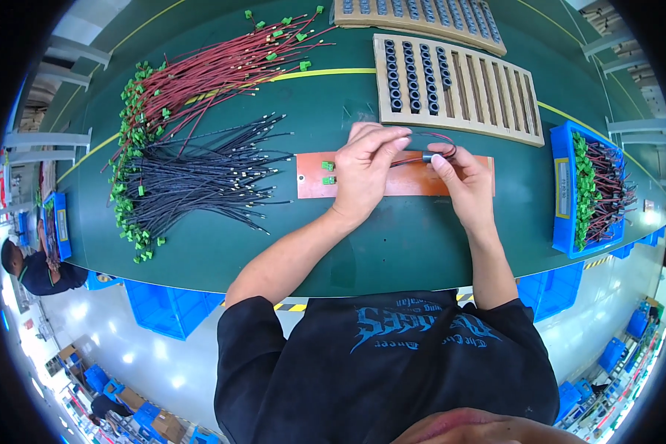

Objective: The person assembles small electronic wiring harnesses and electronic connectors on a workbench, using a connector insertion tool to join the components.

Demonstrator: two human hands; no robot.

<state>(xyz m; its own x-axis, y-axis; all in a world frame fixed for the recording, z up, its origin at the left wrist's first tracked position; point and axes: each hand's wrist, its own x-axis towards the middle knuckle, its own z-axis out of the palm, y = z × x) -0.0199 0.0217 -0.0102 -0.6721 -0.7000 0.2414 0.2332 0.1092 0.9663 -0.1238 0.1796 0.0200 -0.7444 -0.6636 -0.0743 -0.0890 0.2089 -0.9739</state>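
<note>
Big green table [414,244] here, and I'd call the job partway through: the blue bin [564,233] on the right already has plenty of red-and-black bundles, but loose red wires [200,85] and black wires [207,174] are heaped on the left, and the tray [462,129] has roughly its left part filled with black cores. The current piece sits over the orange board [414,189], green plugs [328,180] at its left end. Left hand [366,159]: fingers curled, thumb and forefinger pinching the wire [442,138] — right hand [466,177] half open, fingertips gripping a core [427,157] around the wires.
</note>
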